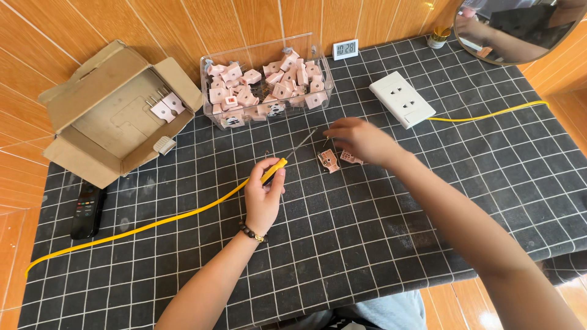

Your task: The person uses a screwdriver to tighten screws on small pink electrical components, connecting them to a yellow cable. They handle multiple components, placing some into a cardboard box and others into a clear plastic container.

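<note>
A black cloth with a white grid [391,244] covers the table, set against orange wood-look wall panels. At the far left sits an open cardboard box [116,113] with two pale pink plugs lying inside it, metal prongs up. Beside it a clear plastic bin [267,85] is heaped with more pink plug parts. A yellow cable [140,229] runs from the lower left edge across the cloth up to the left hand; a second yellow lead goes off to the right from a white wall socket block [402,98] lying flat on the cloth. A round mirror [520,30] cuts into the top right corner, a small white digital clock [345,49] stands against the wall, and a black remote [87,211] lies at the left edge.

The left hand [264,198], with a bead bracelet at the wrist, is closed in a fist around the yellow handle of a screwdriver [287,156]; its thin metal shaft points up and right toward the other hand.

The right hand [361,139] reaches over the middle of the cloth, fingers curled downward over two small pink plug pieces [330,160] (one lies just left of the hand, showing an open inner face with metal parts, the other is half hidden under the fingers). Whether the fingers actually pinch the hidden piece cannot be told.
</note>
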